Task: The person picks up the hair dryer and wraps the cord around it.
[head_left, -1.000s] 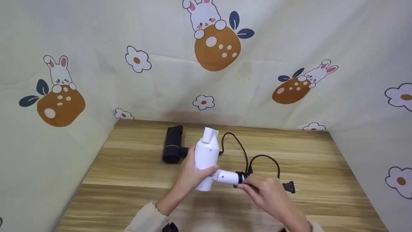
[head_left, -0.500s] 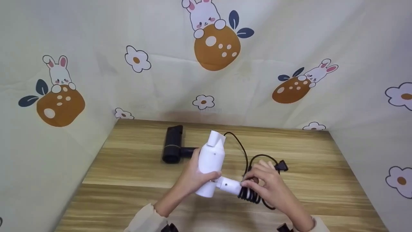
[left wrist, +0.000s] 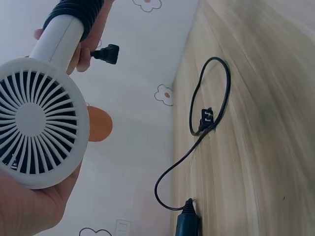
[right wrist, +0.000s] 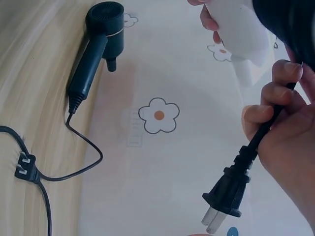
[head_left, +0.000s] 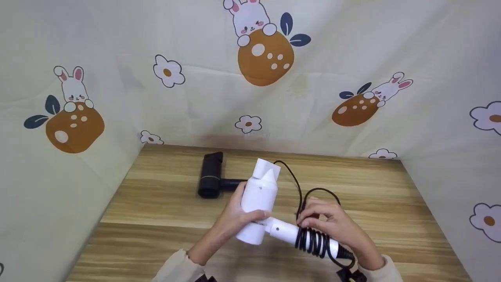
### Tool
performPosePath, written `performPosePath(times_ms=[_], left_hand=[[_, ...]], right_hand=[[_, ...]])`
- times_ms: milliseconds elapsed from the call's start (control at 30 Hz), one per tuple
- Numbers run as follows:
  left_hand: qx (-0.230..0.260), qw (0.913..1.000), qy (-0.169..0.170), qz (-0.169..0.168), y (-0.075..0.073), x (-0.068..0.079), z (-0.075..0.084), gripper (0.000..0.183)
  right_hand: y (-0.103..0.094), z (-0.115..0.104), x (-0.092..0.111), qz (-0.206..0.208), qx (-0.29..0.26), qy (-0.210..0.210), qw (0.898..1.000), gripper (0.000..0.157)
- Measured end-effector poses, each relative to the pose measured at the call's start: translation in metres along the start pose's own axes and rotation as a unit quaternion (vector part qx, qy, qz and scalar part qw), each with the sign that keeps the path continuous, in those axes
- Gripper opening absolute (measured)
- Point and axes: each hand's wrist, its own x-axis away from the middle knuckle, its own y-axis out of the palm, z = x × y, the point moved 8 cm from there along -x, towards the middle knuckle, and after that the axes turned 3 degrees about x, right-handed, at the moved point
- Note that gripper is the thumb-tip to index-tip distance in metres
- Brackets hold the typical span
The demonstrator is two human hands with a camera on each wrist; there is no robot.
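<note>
A white hair dryer (head_left: 258,199) is held above the table, its barrel slanting and its nozzle pointing up and away. My left hand (head_left: 235,215) grips the barrel, thumb across the front; the slatted rear grille (left wrist: 42,123) faces the left wrist camera. Several turns of black cord (head_left: 313,242) wrap the handle, which points down to the right. Beside these coils, my right hand (head_left: 334,223) pinches the cord's free end with curled fingers. From those fingers hangs a two-pin plug (right wrist: 226,194), plain in the right wrist view and hidden in the head view.
A black hair dryer (head_left: 211,174) lies on the wooden table (head_left: 164,211) behind my left hand. Its thin cord (head_left: 291,172) loops rightward behind the white dryer, with its plug (right wrist: 25,167) on the tabletop. Patterned cloth (head_left: 195,98) stands around the table's back and sides.
The white dryer's handle has swung round, showing the wound coils along its side. My right hand has carried the plug end from right of the handle up and over it. The black dryer stays put.
</note>
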Motion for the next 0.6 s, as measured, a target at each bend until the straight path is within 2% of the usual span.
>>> performPosePath(times_ms=[133, 233, 333, 400, 500, 600], left_hand=[[0.029, 0.9996, -0.002, 0.002, 0.0, 0.001, 0.0, 0.072], [0.053, 0.9986, -0.001, 0.002, 0.001, 0.001, 0.001, 0.07], [0.081, 0.9967, -0.003, 0.006, 0.003, 0.001, 0.003, 0.069], [0.099, 0.995, -0.005, 0.014, 0.003, 0.001, 0.004, 0.069], [0.122, 0.9922, -0.007, 0.028, 0.002, 0.001, 0.006, 0.069], [0.138, 0.9896, -0.011, 0.041, 0.0, 0.0, 0.008, 0.069]], right_hand=[[0.003, 0.007, 0.002, -0.023, -0.06, 0.047, 0.997, 0.026], [0.004, 0.011, 0.002, -0.03, -0.065, 0.071, 0.995, 0.026], [0.003, 0.013, 0.003, -0.022, -0.063, 0.088, 0.994, 0.024], [0.003, 0.012, 0.003, -0.009, -0.086, 0.097, 0.992, 0.025], [0.002, 0.005, 0.001, 0.027, -0.121, 0.077, 0.989, 0.028], [0.002, -0.006, -0.001, 0.062, -0.15, 0.027, 0.986, 0.04]])
